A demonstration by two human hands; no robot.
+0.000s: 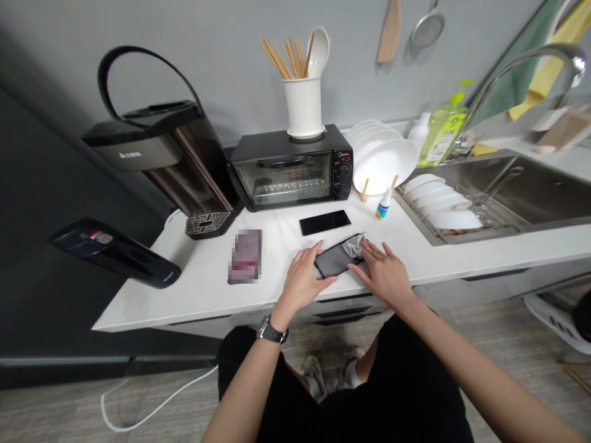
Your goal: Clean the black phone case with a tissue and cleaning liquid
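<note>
On the white counter (pixel 194 283) near its front edge lies a dark phone (pixel 333 261). My left hand (pixel 302 280) grips its left end between thumb and fingers. My right hand (pixel 383 272) rests flat at its right end, fingers on a small grey cloth (pixel 354 246) bunched over the phone's far right corner. A second black phone (pixel 324 222) lies flat just behind, untouched. A small white dropper bottle with a blue label (pixel 383 204) stands to the right of it.
A black toaster oven (pixel 290 169) with a white utensil holder (pixel 303 104) stands at the back. A black water dispenser (pixel 161 160) is at left, white plates (pixel 383 163) and a sink (pixel 521 191) at right. A blurred card (pixel 245 255) lies left of my hands.
</note>
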